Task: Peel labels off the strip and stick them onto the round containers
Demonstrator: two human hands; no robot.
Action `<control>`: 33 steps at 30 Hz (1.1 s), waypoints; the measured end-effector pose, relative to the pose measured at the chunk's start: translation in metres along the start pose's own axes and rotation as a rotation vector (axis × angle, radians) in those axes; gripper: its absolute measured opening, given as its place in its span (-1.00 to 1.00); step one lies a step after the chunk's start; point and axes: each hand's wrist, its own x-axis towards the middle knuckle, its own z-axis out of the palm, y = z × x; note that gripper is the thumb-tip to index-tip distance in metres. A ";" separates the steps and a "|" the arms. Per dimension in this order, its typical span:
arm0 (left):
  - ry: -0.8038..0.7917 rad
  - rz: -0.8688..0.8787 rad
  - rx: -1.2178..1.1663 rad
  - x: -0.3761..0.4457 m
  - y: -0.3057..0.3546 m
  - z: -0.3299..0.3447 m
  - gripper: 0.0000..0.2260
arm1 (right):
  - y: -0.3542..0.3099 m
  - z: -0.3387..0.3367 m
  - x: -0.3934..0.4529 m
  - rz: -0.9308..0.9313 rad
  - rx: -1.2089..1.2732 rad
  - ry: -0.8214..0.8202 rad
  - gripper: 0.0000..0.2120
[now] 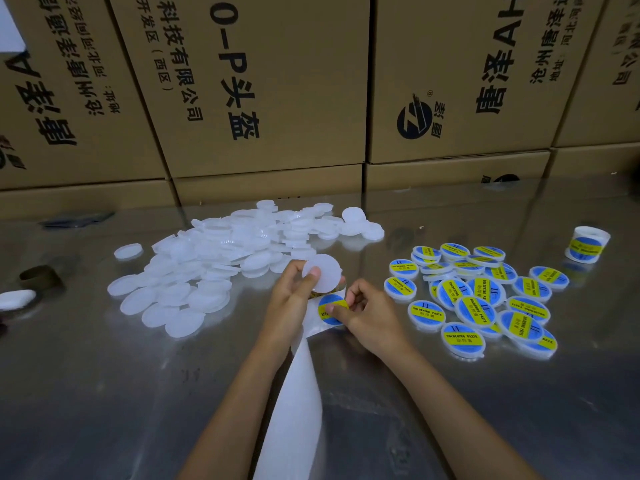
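My left hand [294,292] holds a plain white round container [323,273] between thumb and fingers, just above the table. Right below it, my right hand [367,311] pinches a blue and yellow round label [330,308] that sits on the white backing strip [298,393]. The strip runs from between my hands down toward the frame's lower edge. A heap of unlabelled white containers [225,258] lies to the left. Several labelled containers [485,299] are piled to the right.
The work surface is a shiny metal table [104,393]. Stacked cardboard boxes [270,91] form a wall at the back. A roll of labels [587,249] stands at the far right. A brown tape ring [40,277] and a white object [15,298] lie at the left edge.
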 end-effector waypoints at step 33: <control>0.016 -0.052 -0.092 -0.005 0.022 -0.002 -0.74 | -0.058 -0.046 -0.015 0.126 0.581 -0.228 -0.82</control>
